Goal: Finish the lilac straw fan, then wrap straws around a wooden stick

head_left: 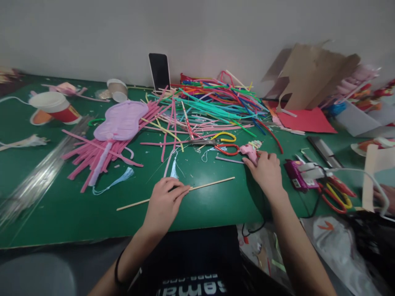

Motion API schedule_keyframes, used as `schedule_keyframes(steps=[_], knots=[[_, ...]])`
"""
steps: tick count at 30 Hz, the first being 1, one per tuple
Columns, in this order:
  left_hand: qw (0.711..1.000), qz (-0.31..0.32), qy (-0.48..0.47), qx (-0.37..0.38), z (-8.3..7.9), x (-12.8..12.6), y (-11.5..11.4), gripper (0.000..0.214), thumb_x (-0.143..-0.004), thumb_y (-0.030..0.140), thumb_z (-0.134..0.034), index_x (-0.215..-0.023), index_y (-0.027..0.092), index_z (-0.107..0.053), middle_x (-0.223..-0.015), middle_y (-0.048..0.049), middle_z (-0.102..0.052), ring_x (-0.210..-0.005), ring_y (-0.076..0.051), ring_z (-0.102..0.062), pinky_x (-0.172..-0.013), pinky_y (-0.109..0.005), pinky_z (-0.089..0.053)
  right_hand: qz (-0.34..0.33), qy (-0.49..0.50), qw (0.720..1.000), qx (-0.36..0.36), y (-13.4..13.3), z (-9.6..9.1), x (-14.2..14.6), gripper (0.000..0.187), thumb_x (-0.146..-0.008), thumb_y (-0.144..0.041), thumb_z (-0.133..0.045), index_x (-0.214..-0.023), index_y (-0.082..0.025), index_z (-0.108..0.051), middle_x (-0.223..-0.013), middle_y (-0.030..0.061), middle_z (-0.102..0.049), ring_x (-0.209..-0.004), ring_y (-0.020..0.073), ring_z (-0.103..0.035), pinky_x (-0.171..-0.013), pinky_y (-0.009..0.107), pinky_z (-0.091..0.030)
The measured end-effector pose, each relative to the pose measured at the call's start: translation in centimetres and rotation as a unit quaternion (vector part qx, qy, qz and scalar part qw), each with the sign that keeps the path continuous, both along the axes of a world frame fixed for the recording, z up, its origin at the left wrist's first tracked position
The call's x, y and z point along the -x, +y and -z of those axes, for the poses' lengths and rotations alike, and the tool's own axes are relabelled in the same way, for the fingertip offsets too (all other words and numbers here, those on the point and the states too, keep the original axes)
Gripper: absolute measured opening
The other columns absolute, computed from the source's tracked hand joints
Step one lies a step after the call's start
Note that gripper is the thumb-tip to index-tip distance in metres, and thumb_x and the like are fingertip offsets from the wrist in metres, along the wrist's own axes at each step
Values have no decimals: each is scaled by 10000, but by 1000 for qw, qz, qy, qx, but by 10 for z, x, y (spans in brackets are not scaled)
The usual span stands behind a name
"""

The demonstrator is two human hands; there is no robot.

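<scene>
My left hand [165, 199] rests on the green table [61, 213] with its fingers pinched on a thin wooden stick [212, 183] that lies across the table in front of me. My right hand [266, 169] is further right, its fingers closed on a small pink craft piece [250, 149] with striped bits at its top. Just beyond the hands lie scissors with yellow and red handles [224, 142] and a pale blue tassel [174, 170].
A heap of coloured pipe cleaners [212, 102] fills the table's middle; pink ones and a lilac fabric piece [121, 119] lie to the left. A phone [159, 70] leans on the wall. Paper cups [57, 107], cardboard [314, 74], red paper [308, 120], a glue gun [300, 172] and another person's hand [384, 197] are around.
</scene>
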State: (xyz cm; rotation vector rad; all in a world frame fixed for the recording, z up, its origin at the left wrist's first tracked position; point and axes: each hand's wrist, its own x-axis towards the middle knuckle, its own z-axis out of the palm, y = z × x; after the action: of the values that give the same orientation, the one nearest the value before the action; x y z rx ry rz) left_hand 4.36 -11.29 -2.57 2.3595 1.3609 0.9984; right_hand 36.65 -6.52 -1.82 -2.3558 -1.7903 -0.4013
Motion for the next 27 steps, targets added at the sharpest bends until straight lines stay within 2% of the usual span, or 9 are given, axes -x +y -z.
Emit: schedule_keyframes(steps=[7, 12, 14, 17, 19, 20, 22, 24, 27], knots=[[998, -25, -19, 58, 4, 7, -2, 364, -903, 273, -596, -1263, 217, -601, -933, -42, -732, -1001, -226, -594, -837, -384, -525, -37, 34, 998, -28, 11, -1, -12, 550, -934, -543, -400, -1028, -41, -604, -966, 243, -582, -955, 340, -522, -807, 448, -403], [999, -32, 4, -30, 5, 25, -7, 244, -895, 268, -610, -1115, 188, -676, -987, -86, -697, -1077, -279, -558, -930, -468, -481, 5, 187, 976, -110, -19, -36, -6, 512, -895, -573, -466, -1021, -105, -631, -912, 181, -649, -850, 295, -584, -763, 428, -452], [999, -32, 15, -35, 4, 33, -8, 225, -891, 263, -616, -1087, 177, -685, -989, -92, -687, -1093, -295, -545, -943, -481, -466, 8, 350, 934, -69, -37, -51, 8, 503, -849, -612, -525, -969, -141, -654, -817, 121, -662, -719, 246, -601, -665, 379, -480], [999, -24, 16, -31, 5, 41, -6, 175, -893, 253, -612, -1022, 173, -698, -980, -92, -675, -1054, -290, -552, -917, -467, -471, -39, 591, 804, 59, -61, -63, 38, 450, -834, -583, -568, -1000, -177, -667, -871, 90, -690, -718, 207, -636, -602, 313, -506], [1000, -14, 8, -27, 6, 42, -6, 141, -897, 246, -605, -969, 173, -701, -953, -88, -668, -1024, -280, -557, -896, -449, -476, -52, 656, 741, 131, -72, -63, 60, 387, -853, -529, -568, -965, -174, -674, -844, 80, -691, -707, 183, -635, -590, 279, -506], [1000, -10, 7, -25, 7, 43, -6, 132, -899, 242, -602, -952, 171, -700, -941, -86, -665, -1021, -278, -554, -895, -446, -473, -61, 664, 727, 162, -75, -60, 70, 365, -852, -510, -576, -916, -164, -674, -794, 70, -681, -679, 167, -623, -578, 262, -497], [1000, -6, 12, -20, 7, 42, -7, 129, -904, 236, -593, -944, 167, -695, -937, -86, -661, -1029, -281, -545, -907, -447, -463, -57, 634, 742, 210, -78, -53, 87, 337, -833, -491, -607, -812, -158, -656, -684, 40, -640, -575, 128, -562, -471, 217, -423], [1000, -6, 18, -13, 8, 42, -9, 136, -911, 232, -578, -955, 167, -690, -952, -88, -659, -1042, -284, -537, -918, -450, -454, -61, 583, 776, 232, -76, -46, 98, 298, -802, -456, -643, -730, -167, -626, -611, 2, -588, -482, 92, -464, -407, 201, -342], [1000, -5, 13, -4, 8, 43, -9, 143, -917, 240, -566, -954, 174, -687, -952, -86, -655, -1045, -285, -539, -911, -444, -453, -97, 539, 805, 229, -73, -38, 106, 191, -776, -323, -635, -664, -178, -581, -566, -37, -527, -464, 73, -394, -432, 203, -335]])
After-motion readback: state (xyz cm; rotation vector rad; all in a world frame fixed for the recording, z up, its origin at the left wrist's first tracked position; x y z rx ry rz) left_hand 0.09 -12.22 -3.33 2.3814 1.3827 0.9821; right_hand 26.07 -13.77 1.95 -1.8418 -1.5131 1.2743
